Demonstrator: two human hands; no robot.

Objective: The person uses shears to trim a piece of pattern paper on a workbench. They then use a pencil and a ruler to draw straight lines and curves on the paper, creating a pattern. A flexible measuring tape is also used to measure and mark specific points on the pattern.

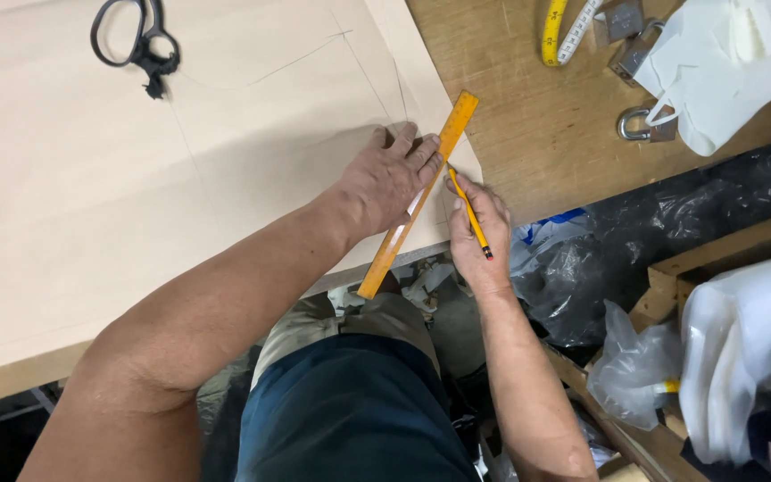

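Near the middle of the frame the left hand point(392, 175) lies flat, fingers spread and pressing down on an orange ruler point(418, 194), which runs slantwise from the upper right toward the lower left across the corner of a large sheet of tan pattern paper point(136, 205); the spread palm looks meant to keep the straightedge from sliding. Just to the right, the right hand point(479, 239) is closed around a yellow pencil point(469, 213), its tip set against the ruler's right edge so that a line can follow that edge. Faint pencil lines already cross the paper above the hands. The paper covers most of the wooden tabletop point(528, 116), and the ruler's lower end overhangs its near edge. Black scissors point(134, 39) rest on the paper at the upper left, well apart from the hands. A yellow tape measure point(564, 29) lies at the upper right, near white cloth pieces point(725, 62).
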